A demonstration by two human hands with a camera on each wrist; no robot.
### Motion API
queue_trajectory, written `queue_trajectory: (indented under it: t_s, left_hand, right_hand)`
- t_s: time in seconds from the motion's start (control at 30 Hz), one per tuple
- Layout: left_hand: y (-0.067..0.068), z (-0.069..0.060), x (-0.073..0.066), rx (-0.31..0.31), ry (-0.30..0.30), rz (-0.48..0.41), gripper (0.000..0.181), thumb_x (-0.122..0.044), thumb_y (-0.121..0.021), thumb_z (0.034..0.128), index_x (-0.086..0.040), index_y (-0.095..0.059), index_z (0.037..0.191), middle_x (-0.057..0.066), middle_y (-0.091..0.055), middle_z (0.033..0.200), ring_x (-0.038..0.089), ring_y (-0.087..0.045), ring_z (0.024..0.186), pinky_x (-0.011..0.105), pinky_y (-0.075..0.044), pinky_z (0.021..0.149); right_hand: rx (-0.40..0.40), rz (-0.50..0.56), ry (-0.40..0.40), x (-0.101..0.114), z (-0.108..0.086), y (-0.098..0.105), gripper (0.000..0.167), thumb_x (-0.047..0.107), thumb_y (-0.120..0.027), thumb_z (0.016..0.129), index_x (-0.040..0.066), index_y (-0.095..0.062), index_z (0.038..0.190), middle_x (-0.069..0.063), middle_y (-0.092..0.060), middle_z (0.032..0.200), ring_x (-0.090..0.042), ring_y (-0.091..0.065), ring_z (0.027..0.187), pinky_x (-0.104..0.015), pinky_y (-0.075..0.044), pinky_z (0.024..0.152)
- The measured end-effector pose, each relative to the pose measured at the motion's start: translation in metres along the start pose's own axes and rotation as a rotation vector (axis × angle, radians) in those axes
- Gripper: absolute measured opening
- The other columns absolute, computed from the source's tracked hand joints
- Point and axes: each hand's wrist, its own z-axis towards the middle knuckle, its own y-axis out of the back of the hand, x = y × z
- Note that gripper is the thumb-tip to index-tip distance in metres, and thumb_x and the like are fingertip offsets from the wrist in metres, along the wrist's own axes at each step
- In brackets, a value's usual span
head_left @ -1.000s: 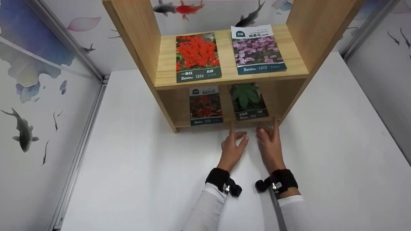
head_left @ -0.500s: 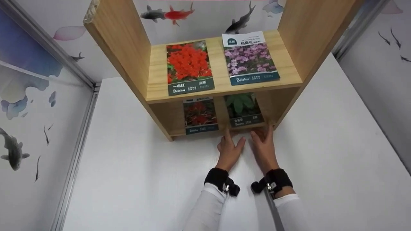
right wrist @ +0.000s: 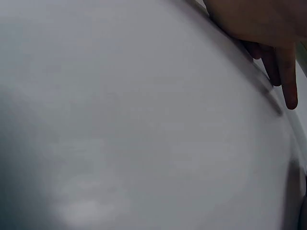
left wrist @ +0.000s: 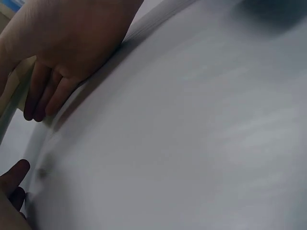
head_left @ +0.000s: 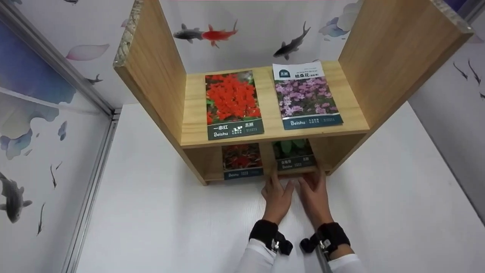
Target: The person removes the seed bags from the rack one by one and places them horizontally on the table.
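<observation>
A wooden shelf unit stands on the white table in the head view. On its lower board lies a packet with green leaves, its upper part hidden by the board above. My left hand reaches to the packet's lower left corner, index finger extended. At the lower right corner is my right hand, its index finger extended too. The thumbs nearly meet in front of the shelf. Both wrist views show extended fingers of the left hand and right hand close to the tabletop; neither shows the packet.
A red-flower packet lies left on the lower board. The upper board carries another red-flower packet and a pink-flower packet. Tall wooden sides flank them. White tabletop surrounds the unit; patterned walls stand behind and beside.
The head view has shifted, so the shelf sits lower in it. Both index fingers have come closer to the green-leaf packet's sides, and the thumbs closer together. The packets stay on their boards.
</observation>
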Motion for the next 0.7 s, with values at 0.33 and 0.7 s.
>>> queue_trajectory:
  t_s: [0.33,0.7]
  left_hand:
    - [-0.010,-0.017,0.009,0.010,0.010,0.052,0.074,-0.056,-0.036,0.0893,-0.017,-0.006,0.145,0.019,-0.024,0.140,0.033,-0.018,0.127,0.047,-0.013,0.098]
    - [0.000,0.007,-0.001,0.001,-0.011,0.001,0.080,-0.061,-0.036,0.0862,-0.017,-0.003,0.145,0.025,-0.024,0.139,0.039,-0.022,0.125,0.052,-0.013,0.096]
  right_hand:
    - [-0.133,0.031,-0.098,-0.018,-0.015,-0.003,0.070,0.027,-0.060,0.086,0.043,-0.014,0.137,0.003,-0.030,0.138,-0.014,-0.034,0.123,-0.039,-0.033,0.095]
    - [-0.118,-0.045,-0.136,0.000,0.015,-0.009,0.077,0.043,-0.059,0.083,0.037,-0.007,0.141,0.000,-0.020,0.145,-0.017,-0.027,0.127,-0.038,-0.030,0.099]
